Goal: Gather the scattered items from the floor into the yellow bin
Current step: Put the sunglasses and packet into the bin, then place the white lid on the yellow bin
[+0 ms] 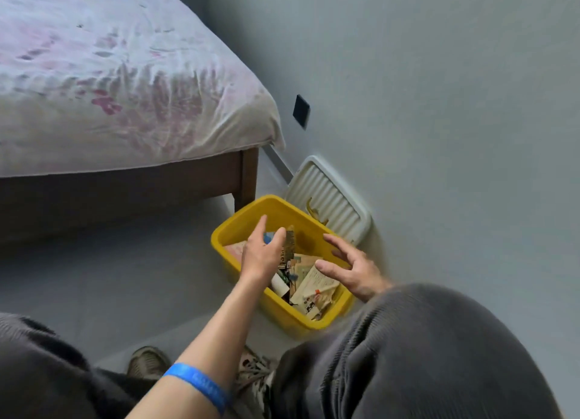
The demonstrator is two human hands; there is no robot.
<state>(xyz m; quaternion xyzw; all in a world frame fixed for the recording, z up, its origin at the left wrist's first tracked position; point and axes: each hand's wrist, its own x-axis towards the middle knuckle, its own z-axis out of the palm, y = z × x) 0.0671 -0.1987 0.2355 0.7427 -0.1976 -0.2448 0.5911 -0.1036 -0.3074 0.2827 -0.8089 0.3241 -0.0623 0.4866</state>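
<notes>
The bin (pixel 276 208) is seen on the floor (pixel 125 277), close to the wall (pixel 439 105) and just beside the leg of the bed (pixel 125 73). A white lid (pixel 332 199) is leaned on the wall behind the bin. Inside the bin, many items are already collected: papers (pixel 314 290), cards and some small coloured things, piled mostly in the near half of the bin.

The left hand (pixel 263 255) is held over the bin with the fingers partly spread. A dark patterned card (pixel 290 243) is seen just beside its fingertips, but whether it is gripped or already released cannot be told. The right hand (pixel 351 268) is held above the near right edge of the bin, wide open with the fingers apart, and nothing is held in it.

On the floor around the bin no loose items are seen. The floor near the bin is partly hidden by the knees (pixel 423 349) and the arm, so it cannot be said if something is left there. The task is judged to be nearly finished, with perhaps only the last item being put in.
</notes>
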